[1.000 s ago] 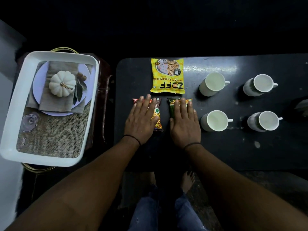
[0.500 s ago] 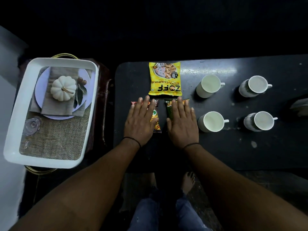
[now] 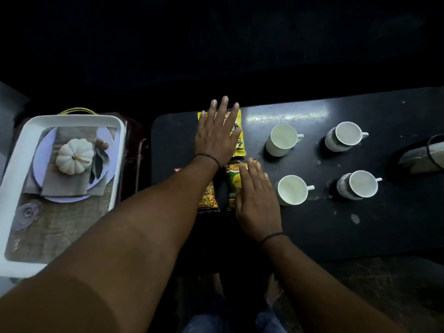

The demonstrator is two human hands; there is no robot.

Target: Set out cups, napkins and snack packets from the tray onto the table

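My left hand lies flat, fingers spread, over the yellow snack packet at the far edge of the black table. My right hand rests flat, fingers apart, on the right side of a green packet. An orange packet lies beside it, partly hidden under my left forearm. Several white cups stand to the right, the nearest just beside my right hand. The white tray sits at the left with folded grey napkins in it.
In the tray a small white pumpkin sits on a pale plate, over burlap, with an overturned glass. A dark holder stands at the table's right edge. My feet show below the table's near edge.
My left hand has moved forward off the orange packet onto the yellow one. My right hand has slid to the right and back on the green packet.
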